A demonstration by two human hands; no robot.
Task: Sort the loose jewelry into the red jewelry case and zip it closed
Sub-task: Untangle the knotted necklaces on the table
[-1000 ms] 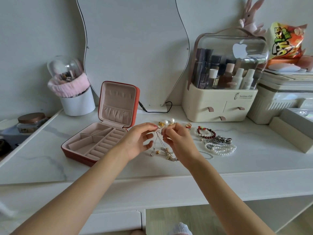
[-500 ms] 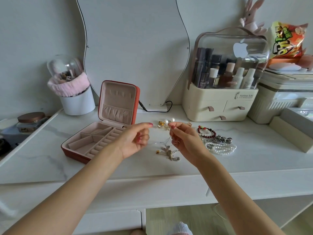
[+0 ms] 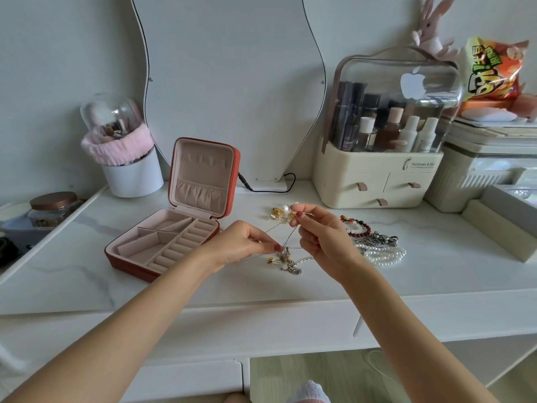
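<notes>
Red jewelry case: left of frame centre on the white tabletop, unzipped, lid upright, pink lining; divided compartments and ring rolls hold nothing visible. Thin chain: stretched above the tabletop at centre, its lower end in a tangle of small gold and silver pieces. Gold and pearl earrings: just behind. Dark red bead bracelet, silver piece and pearl strands: clustered right of centre.

Thin chain between hands too fine, perhaps tangled.
</notes>
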